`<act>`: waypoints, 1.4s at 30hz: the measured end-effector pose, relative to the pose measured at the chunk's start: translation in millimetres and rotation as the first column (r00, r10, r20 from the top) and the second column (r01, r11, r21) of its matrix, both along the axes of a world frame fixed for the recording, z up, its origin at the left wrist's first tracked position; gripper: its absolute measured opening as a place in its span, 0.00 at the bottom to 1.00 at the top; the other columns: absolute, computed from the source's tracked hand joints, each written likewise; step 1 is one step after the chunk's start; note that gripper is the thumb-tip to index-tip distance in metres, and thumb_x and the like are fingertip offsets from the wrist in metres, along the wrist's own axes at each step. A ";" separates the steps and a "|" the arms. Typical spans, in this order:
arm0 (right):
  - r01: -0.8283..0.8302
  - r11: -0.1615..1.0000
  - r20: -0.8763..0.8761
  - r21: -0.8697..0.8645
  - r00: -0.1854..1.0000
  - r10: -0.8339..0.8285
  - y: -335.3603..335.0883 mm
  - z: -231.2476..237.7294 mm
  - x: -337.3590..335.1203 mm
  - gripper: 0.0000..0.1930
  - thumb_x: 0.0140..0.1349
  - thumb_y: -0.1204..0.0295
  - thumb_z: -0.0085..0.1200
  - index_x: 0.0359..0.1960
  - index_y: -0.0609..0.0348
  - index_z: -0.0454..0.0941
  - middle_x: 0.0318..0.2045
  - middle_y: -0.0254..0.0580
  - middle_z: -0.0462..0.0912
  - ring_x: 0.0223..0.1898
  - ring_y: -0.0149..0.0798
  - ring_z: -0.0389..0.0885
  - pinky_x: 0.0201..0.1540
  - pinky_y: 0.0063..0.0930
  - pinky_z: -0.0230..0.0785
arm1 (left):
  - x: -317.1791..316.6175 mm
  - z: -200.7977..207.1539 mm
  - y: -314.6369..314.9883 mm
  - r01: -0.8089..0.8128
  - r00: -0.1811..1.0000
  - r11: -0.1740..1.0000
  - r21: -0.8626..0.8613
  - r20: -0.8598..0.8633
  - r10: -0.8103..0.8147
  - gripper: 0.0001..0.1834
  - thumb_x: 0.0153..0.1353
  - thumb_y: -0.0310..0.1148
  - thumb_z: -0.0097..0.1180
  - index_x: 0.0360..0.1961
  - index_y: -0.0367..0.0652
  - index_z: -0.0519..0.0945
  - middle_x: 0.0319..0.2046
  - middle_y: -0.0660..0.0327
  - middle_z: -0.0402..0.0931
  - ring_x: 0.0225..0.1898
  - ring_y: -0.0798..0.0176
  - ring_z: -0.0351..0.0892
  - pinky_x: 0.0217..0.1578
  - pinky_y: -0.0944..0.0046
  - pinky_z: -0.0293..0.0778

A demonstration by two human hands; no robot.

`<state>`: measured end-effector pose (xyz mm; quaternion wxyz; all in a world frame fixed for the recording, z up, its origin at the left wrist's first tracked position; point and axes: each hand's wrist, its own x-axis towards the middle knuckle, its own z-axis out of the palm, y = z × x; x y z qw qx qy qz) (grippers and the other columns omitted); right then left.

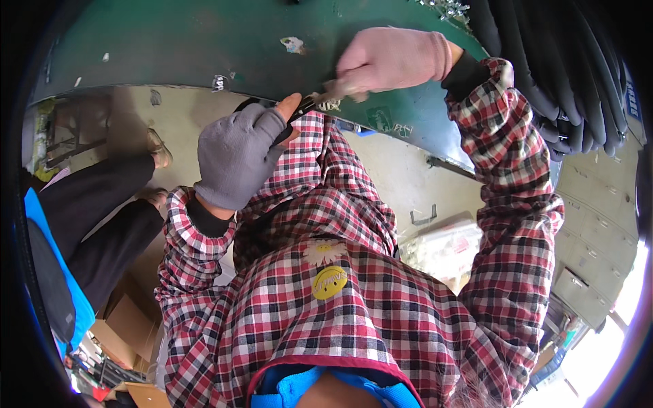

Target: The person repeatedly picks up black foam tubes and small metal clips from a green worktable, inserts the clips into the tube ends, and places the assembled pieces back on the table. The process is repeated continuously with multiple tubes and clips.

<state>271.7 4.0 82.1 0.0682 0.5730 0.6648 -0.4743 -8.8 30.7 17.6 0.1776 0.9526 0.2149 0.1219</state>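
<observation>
Head view: a slender dark piece (305, 107) sits in the left hand (239, 156), gray-gloved fingers wrapped round it, right at the green tabletop's (170, 54) near edge; its far end is too blurred to read. Pink-gloved right hand (394, 60) bunches its fingers just beside that end, grasping what, I can't tell! Looks like fine handwork, and the next move seems to need a steady left hold.

tool (304, 109): in left grip (238, 160) | table (183, 44): front | tubes (564, 58): right | co-worker (102, 200): left
</observation>
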 end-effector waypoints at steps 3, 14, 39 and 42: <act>0.093 0.908 -0.148 0.408 0.988 -0.035 -19.3 -15.2 66.8 0.17 0.70 0.64 0.54 0.24 0.63 0.77 0.18 0.39 0.75 0.21 0.34 0.71 0.26 0.31 0.66 | -28.9 -4.3 11.7 -0.175 0.978 0.984 0.037 0.122 0.170 0.32 0.58 0.37 0.67 0.66 0.57 0.75 0.37 0.59 0.81 0.32 0.50 0.81 0.31 0.54 0.76; 0.620 0.519 -0.503 0.588 0.783 -0.366 -102.2 -41.6 -56.5 0.11 0.65 0.66 0.59 0.40 0.62 0.82 0.39 0.48 0.85 0.38 0.42 0.82 0.43 0.33 0.74 | -203.4 134.4 -31.0 -0.363 0.867 0.930 -0.064 0.343 0.362 0.28 0.60 0.32 0.67 0.62 0.49 0.79 0.42 0.57 0.80 0.35 0.57 0.82 0.36 0.61 0.77; 0.503 0.824 -0.948 -0.260 0.028 -0.316 -107.7 -90.9 -172.0 0.27 0.59 0.66 0.70 0.56 0.61 0.70 0.40 0.33 0.76 0.45 0.28 0.75 0.49 0.26 0.71 | -112.3 12.2 -18.8 -0.009 0.752 0.645 -0.765 0.419 0.508 0.35 0.65 0.34 0.64 0.70 0.34 0.65 0.56 0.55 0.75 0.53 0.63 0.77 0.56 0.60 0.72; 0.644 0.748 -0.948 -0.164 0.107 -0.300 -91.0 -82.6 -201.4 0.28 0.58 0.69 0.68 0.57 0.63 0.67 0.43 0.41 0.78 0.44 0.36 0.78 0.49 0.35 0.74 | -46.0 18.0 -29.2 0.072 0.814 0.290 -0.954 0.224 0.536 0.27 0.62 0.34 0.67 0.59 0.33 0.73 0.45 0.60 0.81 0.48 0.65 0.79 0.53 0.62 0.74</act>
